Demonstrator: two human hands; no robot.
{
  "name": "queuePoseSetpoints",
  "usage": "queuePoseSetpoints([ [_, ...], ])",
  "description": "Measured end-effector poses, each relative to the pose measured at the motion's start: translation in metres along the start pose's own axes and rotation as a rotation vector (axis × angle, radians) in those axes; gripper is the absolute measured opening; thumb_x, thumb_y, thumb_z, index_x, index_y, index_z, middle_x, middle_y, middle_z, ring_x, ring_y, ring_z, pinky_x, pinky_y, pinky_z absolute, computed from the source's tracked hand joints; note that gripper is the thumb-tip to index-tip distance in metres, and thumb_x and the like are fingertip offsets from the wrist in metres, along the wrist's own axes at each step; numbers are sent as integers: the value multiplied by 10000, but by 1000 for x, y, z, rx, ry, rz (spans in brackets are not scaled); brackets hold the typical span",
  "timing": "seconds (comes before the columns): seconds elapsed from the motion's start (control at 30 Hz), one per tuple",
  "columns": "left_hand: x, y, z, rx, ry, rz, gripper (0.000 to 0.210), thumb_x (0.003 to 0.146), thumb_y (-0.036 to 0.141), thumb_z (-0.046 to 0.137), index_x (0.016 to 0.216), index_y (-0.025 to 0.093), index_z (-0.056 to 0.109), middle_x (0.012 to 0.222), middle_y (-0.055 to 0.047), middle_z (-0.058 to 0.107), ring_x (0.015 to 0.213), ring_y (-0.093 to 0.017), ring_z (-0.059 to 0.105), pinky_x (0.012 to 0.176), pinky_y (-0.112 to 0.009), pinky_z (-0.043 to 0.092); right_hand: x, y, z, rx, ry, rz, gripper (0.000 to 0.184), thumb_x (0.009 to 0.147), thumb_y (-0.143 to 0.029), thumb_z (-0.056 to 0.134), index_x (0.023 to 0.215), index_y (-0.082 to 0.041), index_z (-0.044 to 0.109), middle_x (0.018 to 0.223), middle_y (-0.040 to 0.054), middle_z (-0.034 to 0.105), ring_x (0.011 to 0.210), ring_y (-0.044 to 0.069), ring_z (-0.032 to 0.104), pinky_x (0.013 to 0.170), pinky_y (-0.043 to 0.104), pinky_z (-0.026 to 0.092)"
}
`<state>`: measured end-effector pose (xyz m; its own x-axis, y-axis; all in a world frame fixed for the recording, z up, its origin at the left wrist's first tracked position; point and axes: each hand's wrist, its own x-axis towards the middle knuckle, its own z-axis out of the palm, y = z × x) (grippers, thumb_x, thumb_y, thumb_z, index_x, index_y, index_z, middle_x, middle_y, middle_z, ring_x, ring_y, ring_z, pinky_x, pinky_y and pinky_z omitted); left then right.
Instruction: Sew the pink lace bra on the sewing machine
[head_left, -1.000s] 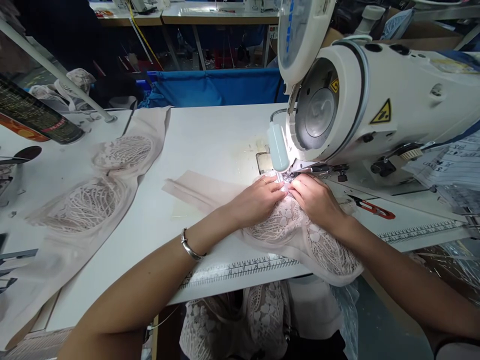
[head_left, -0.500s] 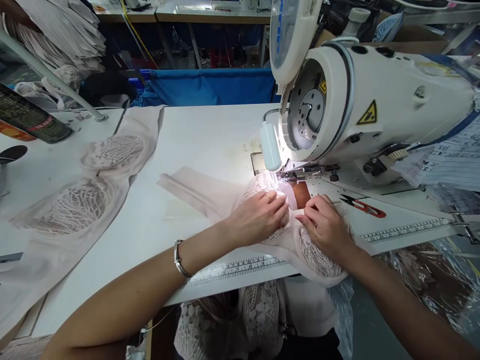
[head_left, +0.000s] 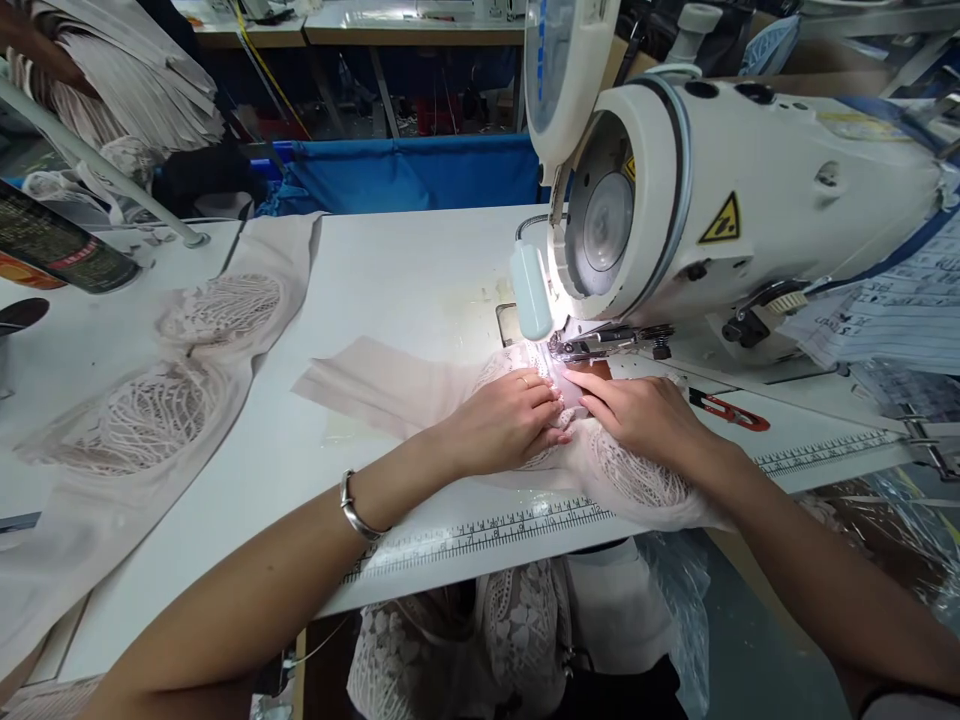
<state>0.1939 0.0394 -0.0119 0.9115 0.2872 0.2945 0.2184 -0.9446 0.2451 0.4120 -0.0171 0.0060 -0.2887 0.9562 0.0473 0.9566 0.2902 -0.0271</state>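
Observation:
A pale pink lace bra (head_left: 637,480) lies on the white sewing table (head_left: 405,290), its middle pushed under the presser foot (head_left: 577,345) of the white sewing machine (head_left: 720,200). My left hand (head_left: 510,420) presses flat on the lace just left of the needle, a ring on one finger and a silver bracelet on the wrist. My right hand (head_left: 637,415) rests on the fabric right of the needle, fingertips pointing at the foot. A plain fabric wing (head_left: 375,385) of the bra trails left.
A finished lace bra (head_left: 172,390) lies spread at the left. Red thread snips (head_left: 731,412) sit right of my hands. A lamp (head_left: 531,290) hangs by the needle. Papers (head_left: 885,320) lie at the right, a dark spray can (head_left: 52,250) at far left. More lace fabric hangs below the table edge.
Both hands slid the bra forward under the presser foot again after pulling it back slightly. The fingers now lie flatter on the lace. The camera view shifted a little right.

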Motion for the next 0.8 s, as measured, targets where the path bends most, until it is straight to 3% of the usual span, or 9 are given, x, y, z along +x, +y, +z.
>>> queuePoseSetpoints([
  [0.23, 0, -3, -1, 53, 0, -18, 354, 1031, 352, 349, 1081, 203, 667, 1068, -76, 689, 1069, -203, 570, 973, -402, 407, 9, 2, 2, 41, 0, -16, 398, 952, -232, 480, 1330, -260, 602, 762, -22, 759, 627, 171, 648, 556, 275, 336],
  [0.43, 0, -9, 0, 101, -3, -43, 408, 1035, 414, 305, 1089, 194, 645, 1005, -79, 685, 991, -204, 573, 976, -409, 371, 8, 6, 5, 64, 120, -99, 342, 961, -216, 464, 1214, -266, 689, 881, -14, 780, 702, 157, 678, 598, 268, 384],
  [0.63, 0, -10, -1, 153, 29, -78, 400, 1022, 442, 350, 1065, 200, 666, 1052, -84, 691, 1073, -232, 556, 1019, -449, 321, 11, 9, 3, 53, 54, -90, 403, 940, -201, 484, 1304, -268, 645, 812, -17, 771, 671, 167, 678, 579, 267, 395],
  [0.8, 0, -8, -4, 184, 12, -85, 449, 1034, 451, 305, 1062, 190, 669, 1078, -83, 697, 1099, -235, 556, 1027, -464, 299, 11, 14, 5, 89, 106, -147, 333, 955, -206, 485, 1189, -250, 718, 863, -4, 771, 696, 146, 675, 610, 257, 424],
])
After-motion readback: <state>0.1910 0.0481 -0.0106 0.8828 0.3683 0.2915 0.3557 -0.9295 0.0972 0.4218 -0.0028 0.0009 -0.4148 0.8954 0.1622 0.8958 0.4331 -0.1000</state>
